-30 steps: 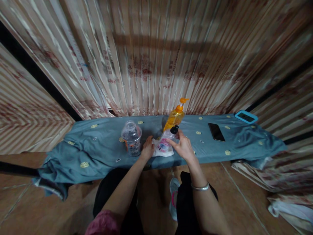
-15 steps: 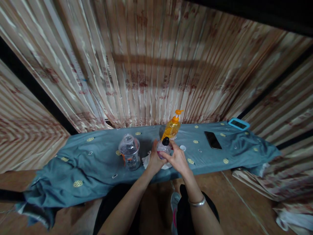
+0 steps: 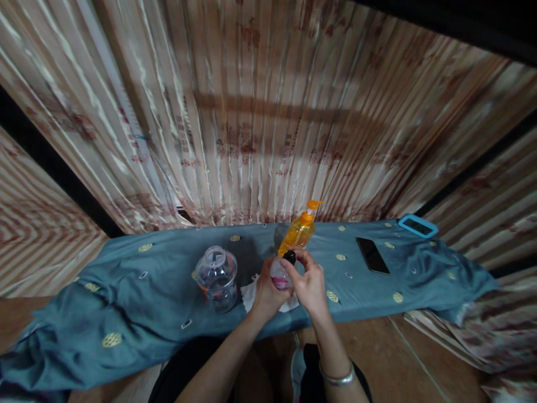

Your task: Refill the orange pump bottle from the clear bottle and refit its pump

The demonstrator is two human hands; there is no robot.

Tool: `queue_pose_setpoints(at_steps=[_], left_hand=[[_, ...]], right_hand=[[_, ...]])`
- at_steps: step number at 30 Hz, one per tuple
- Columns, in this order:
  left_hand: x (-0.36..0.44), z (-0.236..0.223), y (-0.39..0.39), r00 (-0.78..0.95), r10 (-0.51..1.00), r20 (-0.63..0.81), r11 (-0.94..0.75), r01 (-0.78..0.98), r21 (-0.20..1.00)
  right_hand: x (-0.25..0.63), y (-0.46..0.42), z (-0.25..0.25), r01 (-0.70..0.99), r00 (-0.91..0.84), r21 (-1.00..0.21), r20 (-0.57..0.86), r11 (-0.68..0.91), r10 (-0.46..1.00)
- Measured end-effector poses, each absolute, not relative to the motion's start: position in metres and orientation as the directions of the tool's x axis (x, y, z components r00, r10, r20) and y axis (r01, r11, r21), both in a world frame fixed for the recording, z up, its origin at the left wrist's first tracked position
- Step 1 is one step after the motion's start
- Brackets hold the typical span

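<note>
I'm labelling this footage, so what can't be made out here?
All in the head view:
- Small bottle: base hidden by the left hand; label print blurred.
- White sheet: middle hidden by the hands.
- Blue-framed device: any display reading, too small.
- Shoe: cut off by the bottom edge.

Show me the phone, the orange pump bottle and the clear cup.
Phone (image 3: 372,256): head view, its dark screen.
Orange pump bottle (image 3: 298,233): head view, its body.
Clear cup (image 3: 222,296): head view, its side.

Looks like a home, judging by the floral pleated curtains hung around a pineapple-print cloth.
</note>
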State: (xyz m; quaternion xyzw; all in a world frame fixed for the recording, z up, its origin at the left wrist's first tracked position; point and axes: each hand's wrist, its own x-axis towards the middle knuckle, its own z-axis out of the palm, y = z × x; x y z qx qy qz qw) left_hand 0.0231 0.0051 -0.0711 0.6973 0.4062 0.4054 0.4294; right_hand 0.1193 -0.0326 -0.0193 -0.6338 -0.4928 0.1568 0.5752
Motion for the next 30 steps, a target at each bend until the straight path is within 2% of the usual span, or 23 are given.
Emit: queue_pose_setpoints(at_steps=[8,15,22,27,30], left_hand=[[0.024,-0.071,0.006,0.359,0.905,0.231,-0.316,0.202,0.927],[0.025,-0.069,0.006,0.362,0.906,0.221,-0.3,0.179,0.937],[0.027,-0.071,0.007,0.372,0.901,0.224,-0.307,0.181,0.934],[0.027,-0.072,0.005,0.371,0.897,0.24,-0.326,0.187,0.927],[0.026,-0.071,0.005,0.365,0.898,0.246,-0.326,0.178,0.928]], right_hand=[[0.14,-0.04,-0.014,0.426,0.228,-0.886,0.303,0.185,0.925],[0.135,-0.031,-0.025,0.376,0.439,-0.909,0.346,0.181,0.829],[0.133,-0.039,-0.022,0.402,0.329,-0.892,0.35,0.205,0.877],[0.129,-0.032,-0.021,0.441,0.49,-0.889,0.355,0.125,0.796],[0.129,-0.033,-0.022,0.446,0.475,-0.883,0.372,0.146,0.797]])
